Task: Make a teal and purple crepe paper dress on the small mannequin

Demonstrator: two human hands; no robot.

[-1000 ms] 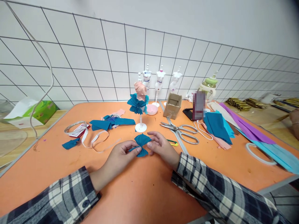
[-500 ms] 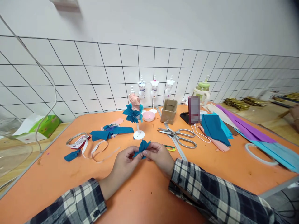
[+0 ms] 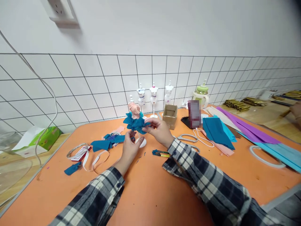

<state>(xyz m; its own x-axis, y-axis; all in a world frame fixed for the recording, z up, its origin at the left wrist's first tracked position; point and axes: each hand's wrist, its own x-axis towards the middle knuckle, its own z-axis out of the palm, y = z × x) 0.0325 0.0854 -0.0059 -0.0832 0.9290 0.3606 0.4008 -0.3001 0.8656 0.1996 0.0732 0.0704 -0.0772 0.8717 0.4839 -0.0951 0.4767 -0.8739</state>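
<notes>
A small white mannequin (image 3: 131, 98) on a stand wears a peach crepe paper top (image 3: 134, 109) and a ruffled blue crepe paper skirt (image 3: 132, 123). My right hand (image 3: 161, 131) pinches a blue crepe paper piece (image 3: 146, 128) against the skirt's right side; where the piece ends and the skirt begins is hard to tell. Below the skirt, my left hand (image 3: 130, 145) is beside the white stand base (image 3: 141, 142), thumb and fingers apart. Blue paper scraps and a yellow-handled cutter (image 3: 162, 153) lie by my right wrist.
Scissors (image 3: 188, 138) lie partly behind my right hand. Further back stand several bare mannequins (image 3: 154, 94), a cardboard box (image 3: 169, 116), a phone (image 3: 194, 114) and a bottle (image 3: 201, 94). Blue strips (image 3: 101, 145) and white ribbon (image 3: 87, 157) lie left, coloured paper sheets (image 3: 217, 131) right.
Both hands have moved forward from the near table to the mannequin. The blue piece, earlier held between both hands, is now at the skirt in my right hand. The view has tilted up.
</notes>
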